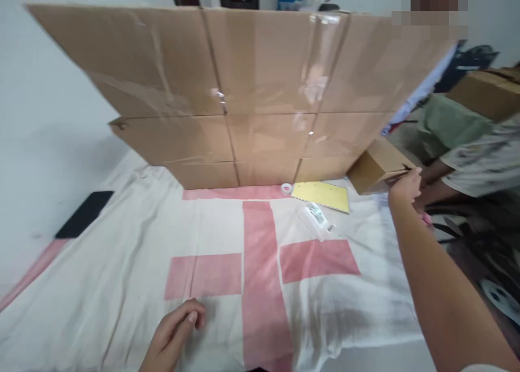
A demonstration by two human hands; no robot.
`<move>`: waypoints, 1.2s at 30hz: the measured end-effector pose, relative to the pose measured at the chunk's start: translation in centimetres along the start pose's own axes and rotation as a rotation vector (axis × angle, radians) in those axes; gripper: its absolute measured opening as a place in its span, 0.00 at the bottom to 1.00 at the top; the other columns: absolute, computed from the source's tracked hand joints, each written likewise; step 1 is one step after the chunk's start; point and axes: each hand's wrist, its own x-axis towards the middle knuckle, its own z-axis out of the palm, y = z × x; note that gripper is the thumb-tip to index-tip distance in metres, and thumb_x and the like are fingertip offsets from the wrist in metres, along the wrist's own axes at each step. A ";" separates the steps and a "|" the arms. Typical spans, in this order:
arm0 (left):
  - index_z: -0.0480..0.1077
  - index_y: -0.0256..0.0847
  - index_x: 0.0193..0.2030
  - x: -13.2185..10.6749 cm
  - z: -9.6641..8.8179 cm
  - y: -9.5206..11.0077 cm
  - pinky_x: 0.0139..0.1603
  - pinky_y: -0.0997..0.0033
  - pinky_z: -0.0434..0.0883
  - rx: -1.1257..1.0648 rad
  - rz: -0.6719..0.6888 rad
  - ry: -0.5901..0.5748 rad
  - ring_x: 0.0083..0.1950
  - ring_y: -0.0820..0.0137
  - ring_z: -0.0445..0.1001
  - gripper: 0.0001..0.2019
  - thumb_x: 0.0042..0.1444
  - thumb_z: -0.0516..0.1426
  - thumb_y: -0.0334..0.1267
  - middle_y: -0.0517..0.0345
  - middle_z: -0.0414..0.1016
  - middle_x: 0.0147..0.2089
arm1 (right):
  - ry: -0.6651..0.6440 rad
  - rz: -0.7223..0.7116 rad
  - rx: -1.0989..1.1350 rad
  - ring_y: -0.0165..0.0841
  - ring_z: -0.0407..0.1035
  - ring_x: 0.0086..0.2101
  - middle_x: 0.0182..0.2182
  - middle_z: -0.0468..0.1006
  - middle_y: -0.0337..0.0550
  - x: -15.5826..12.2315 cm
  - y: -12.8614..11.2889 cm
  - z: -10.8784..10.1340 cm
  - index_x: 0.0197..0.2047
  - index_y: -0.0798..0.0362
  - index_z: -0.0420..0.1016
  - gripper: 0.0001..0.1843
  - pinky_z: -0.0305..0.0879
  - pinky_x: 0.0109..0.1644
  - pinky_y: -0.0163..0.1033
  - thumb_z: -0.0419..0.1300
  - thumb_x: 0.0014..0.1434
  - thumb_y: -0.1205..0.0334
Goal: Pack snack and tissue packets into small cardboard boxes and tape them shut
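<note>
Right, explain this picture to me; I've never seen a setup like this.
No machine here: a head-worn camera looks forward and down. The wearer's left hand, bare and loosely curled, is over a white-and-pink cloth; I see nothing in it. The bare right hand is at the edge of a cardboard box; how firmly it grips is unclear. On the cloth lie a yellow sheet, a white ring and a clear packet. A large cardboard panel rises behind.
</note>
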 end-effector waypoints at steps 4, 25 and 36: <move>0.78 0.45 0.33 1.4 -3.8 0.6 0.30 0.67 0.70 -0.005 0.040 0.209 0.26 0.65 0.71 0.17 0.60 0.59 0.55 0.58 0.72 0.23 | -0.058 0.155 0.004 0.56 0.63 0.62 0.58 0.67 0.78 -2.7 -5.3 5.2 0.51 0.58 0.74 0.12 0.53 0.54 0.68 0.58 0.67 0.62; 0.38 0.39 0.78 42.4 -19.2 3.7 0.76 0.47 0.52 0.182 0.175 0.857 0.79 0.48 0.51 0.53 0.55 0.65 0.50 0.33 0.47 0.79 | -1.063 -0.177 0.397 0.51 0.40 0.74 0.74 0.51 0.66 -55.1 -39.7 21.1 0.74 0.65 0.53 0.42 0.38 0.76 0.63 0.56 0.59 0.62; 0.36 0.36 0.77 43.4 -20.4 1.9 0.76 0.55 0.56 0.168 0.343 0.851 0.78 0.51 0.52 0.62 0.44 0.72 0.44 0.31 0.49 0.75 | -1.016 0.048 0.530 0.47 0.65 0.64 0.64 0.72 0.54 -54.5 -39.4 27.1 0.74 0.55 0.56 0.39 0.61 0.68 0.57 0.53 0.60 0.58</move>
